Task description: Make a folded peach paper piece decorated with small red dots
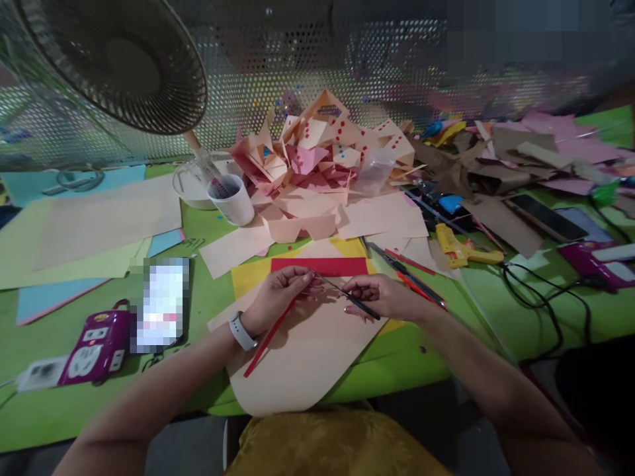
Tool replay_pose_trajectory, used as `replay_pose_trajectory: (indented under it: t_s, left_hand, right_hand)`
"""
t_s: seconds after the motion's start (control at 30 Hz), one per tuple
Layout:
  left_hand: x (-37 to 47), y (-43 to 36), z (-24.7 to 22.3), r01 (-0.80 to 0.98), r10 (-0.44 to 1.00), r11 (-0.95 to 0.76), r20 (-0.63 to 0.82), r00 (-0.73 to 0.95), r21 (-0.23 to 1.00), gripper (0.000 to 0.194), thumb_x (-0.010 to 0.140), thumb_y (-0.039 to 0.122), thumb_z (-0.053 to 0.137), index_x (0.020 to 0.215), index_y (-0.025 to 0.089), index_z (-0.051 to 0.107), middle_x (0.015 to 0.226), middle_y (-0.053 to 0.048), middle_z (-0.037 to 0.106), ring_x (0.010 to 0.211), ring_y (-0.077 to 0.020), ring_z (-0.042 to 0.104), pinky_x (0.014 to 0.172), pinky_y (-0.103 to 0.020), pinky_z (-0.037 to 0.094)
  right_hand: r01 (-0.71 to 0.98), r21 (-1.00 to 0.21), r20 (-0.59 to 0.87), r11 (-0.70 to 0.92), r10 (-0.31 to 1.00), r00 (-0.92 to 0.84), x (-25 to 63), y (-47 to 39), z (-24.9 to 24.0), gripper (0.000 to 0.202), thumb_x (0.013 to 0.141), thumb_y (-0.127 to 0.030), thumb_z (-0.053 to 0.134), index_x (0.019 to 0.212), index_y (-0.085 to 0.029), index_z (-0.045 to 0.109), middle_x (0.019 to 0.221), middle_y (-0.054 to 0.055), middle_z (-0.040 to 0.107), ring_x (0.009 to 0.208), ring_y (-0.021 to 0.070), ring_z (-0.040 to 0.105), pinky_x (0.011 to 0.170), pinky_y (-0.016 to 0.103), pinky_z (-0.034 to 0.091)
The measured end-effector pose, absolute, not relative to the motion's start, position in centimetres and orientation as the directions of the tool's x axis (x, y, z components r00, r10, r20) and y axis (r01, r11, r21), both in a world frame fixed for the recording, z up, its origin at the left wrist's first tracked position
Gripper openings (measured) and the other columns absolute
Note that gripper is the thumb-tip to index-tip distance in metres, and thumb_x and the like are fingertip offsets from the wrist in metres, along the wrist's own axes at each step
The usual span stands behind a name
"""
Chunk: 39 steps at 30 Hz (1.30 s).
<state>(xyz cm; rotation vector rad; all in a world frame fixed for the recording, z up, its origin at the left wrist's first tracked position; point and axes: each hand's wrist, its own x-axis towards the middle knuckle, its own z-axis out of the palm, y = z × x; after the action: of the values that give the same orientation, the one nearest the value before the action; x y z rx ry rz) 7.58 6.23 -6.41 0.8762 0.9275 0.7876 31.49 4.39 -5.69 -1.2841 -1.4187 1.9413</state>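
Bare forearms, no sleeves; grey-white smartwatch [243,332] on left wrist; mustard-yellow garment [332,443] over lap

Bare green table [446,337] open at 4 o'clock of hands; heap of folded peach-pink paper pieces [317,172] blocks 12 o'clock; white paper cup [235,198] at 11.

A long, thin red paper strip [270,334] lies slanted across a tan paper sheet [307,363]. Its upper end is pinched in the fingers [302,283] of the left hand [278,297], and its lower end points down and to the left, reaching the sheet's left edge. A slim dark stick [354,301] runs tilted above the same sheet, one end near the left fingertips, the rest passing under the right hand [384,297], which grips it. The tan sheet lies flat, its near edge curling over the counter [496,311] edge. A red paper rectangle [320,266] lies just beyond the sheet.
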Motion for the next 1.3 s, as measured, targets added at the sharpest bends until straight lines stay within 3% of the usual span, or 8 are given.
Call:
replay_pose_trajectory:
  t_s: [0.27,0.57,0.87,1.3]
  left_hand:
    - [7.62,6.25,-6.16,-0.182,0.863,0.422,-0.332,0.382,0.888,0.040,0.072,0.047,0.082,0.091,0.014,0.067,0.085,-0.006,0.076,0.076,-0.0159,0.072,0.070,-0.026,0.057]
    - [7.44,6.12,-5.81,-0.150,0.849,0.425,-0.335,0.408,0.893,0.037,0.079,0.047,0.077,0.096,0.014,0.070,0.098,-0.010,0.077,0.080,-0.0175,0.073,0.070,-0.027,0.058]
    - [7.28,6.32,-6.28,-0.189,0.837,0.459,-0.351,0.420,0.868,0.040,0.074,0.048,0.080,0.094,0.014,0.071,0.084,-0.008,0.077,0.071,-0.0165,0.072,0.060,-0.024,0.056]
    - [7.24,6.16,-6.25,-0.199,0.837,0.470,-0.362,0.411,0.860,0.044,0.074,0.043,0.081,0.106,0.016,0.068,0.090,-0.008,0.078,0.073,-0.0165,0.073,0.064,-0.026,0.056]
  right_hand:
    - [0.181,-0.916,-0.399,-0.357,0.774,-0.491,31.47,4.45,-5.87,0.048,0.063,-0.043,0.088,0.095,-0.015,0.067,0.065,-0.004,0.058,0.053,0.0070,0.052,0.050,0.021,0.046]
    - [0.167,-0.900,-0.431,-0.403,0.768,-0.473,31.57,4.50,-5.84,0.051,0.062,-0.044,0.088,0.098,-0.014,0.068,0.066,-0.003,0.061,0.050,0.0070,0.053,0.049,0.022,0.047]
    - [0.155,-0.909,-0.412,-0.386,0.780,-0.471,31.80,4.65,-5.35,0.054,0.060,-0.046,0.089,0.098,-0.014,0.068,0.066,-0.003,0.061,0.051,0.0074,0.055,0.049,0.022,0.048]
    - [0.158,-0.904,-0.424,-0.398,0.783,-0.456,31.82,4.69,-5.65,0.054,0.059,-0.044,0.090,0.098,-0.013,0.068,0.066,-0.003,0.063,0.050,0.0074,0.056,0.049,0.022,0.049]
